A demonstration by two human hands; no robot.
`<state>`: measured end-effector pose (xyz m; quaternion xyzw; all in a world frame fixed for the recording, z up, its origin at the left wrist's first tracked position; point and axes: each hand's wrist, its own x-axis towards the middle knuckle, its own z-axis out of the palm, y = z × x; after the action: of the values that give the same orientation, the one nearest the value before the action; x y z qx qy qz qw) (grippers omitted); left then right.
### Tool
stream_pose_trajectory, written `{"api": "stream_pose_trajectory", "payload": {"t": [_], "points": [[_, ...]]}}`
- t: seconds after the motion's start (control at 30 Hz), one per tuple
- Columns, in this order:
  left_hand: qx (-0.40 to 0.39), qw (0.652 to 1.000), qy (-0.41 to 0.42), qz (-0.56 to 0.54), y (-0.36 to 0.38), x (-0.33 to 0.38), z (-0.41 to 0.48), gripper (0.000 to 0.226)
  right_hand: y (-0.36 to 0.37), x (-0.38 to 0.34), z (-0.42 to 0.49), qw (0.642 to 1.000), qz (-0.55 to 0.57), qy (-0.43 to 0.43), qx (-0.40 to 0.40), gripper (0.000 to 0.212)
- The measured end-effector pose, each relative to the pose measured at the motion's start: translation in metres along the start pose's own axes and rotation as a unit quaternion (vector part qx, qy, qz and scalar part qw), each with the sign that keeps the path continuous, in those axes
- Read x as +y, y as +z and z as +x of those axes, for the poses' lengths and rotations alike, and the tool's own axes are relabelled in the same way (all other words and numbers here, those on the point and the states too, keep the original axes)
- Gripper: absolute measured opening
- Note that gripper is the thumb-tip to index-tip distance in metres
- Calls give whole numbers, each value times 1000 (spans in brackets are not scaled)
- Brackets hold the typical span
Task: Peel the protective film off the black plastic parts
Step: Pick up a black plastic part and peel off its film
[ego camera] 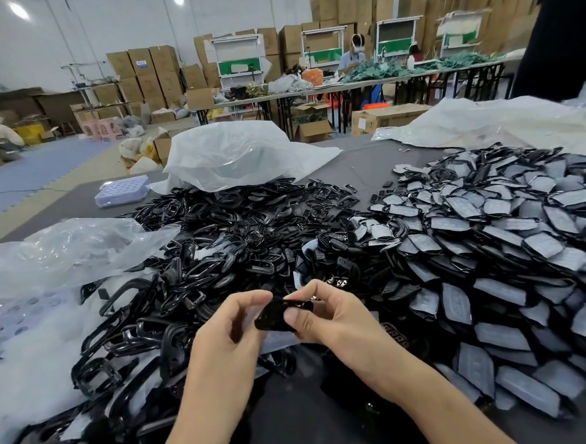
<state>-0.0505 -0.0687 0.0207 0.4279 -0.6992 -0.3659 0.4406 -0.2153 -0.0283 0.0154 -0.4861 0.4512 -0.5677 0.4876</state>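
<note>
At the far left a crumpled clear plastic bag (56,250) lies on the dark table (360,169), with a pale lavender tray (122,191) behind it. Next comes a broad heap of bare black frames (217,247), which runs back under a white plastic bag (239,156).

In front of that heap, low in the middle of the view, the left hand (229,325) is curled, its thumb and forefinger closing on the upper left edge of a small black part (276,313). The part is raised above the pile, between the two hands and touching both. The right hand (328,319) grips its right side, the thumb pressed flat on the near face and the fingers curled over the top edge behind it. Whether film covers this part cannot be told.

To the right spreads a large pile of film-covered parts (492,244), grey-faced and overlapping, well apart from the hands.
</note>
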Motion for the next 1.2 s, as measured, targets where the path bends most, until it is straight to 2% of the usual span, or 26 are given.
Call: {"api": "stream_pose_trajectory", "payload": {"t": [0.2, 0.33, 0.47, 0.53, 0.63, 0.73, 0.83, 1.07, 1.2], "points": [[-42, 997, -10, -71, 1, 0, 2, 32, -2, -2, 2, 996, 87, -6, 23, 7], [-87, 996, 36, -2, 3, -2, -1, 15, -5, -1, 5, 984, 178, -5, 28, 17], [-84, 995, 49, 29, 5, -2, -4, 17, -8, -3, 5, 972, 233, -14, 28, 12], [-73, 996, 48, 16, 4, 0, -3, 16, -10, -4, 6, 968, 247, -12, 40, 17], [-50, 997, 15, -61, 1, 0, 0, 17, -14, -4, 7, 971, 233, -9, 61, 15], [-33, 990, -21, -136, 0, 0, 2, 7, -16, -3, 9, 975, 201, -19, 95, 18], [-27, 983, -40, -178, -1, -2, 3, 18, -17, -4, 10, 976, 173, -38, 125, 24], [-48, 978, -30, -201, 0, 4, 2, 14, -15, -2, 9, 980, 101, -34, 170, 12], [-35, 983, -26, -181, 6, 3, 1, 11, -9, 0, 6, 992, 23, -22, 126, 13]]}}
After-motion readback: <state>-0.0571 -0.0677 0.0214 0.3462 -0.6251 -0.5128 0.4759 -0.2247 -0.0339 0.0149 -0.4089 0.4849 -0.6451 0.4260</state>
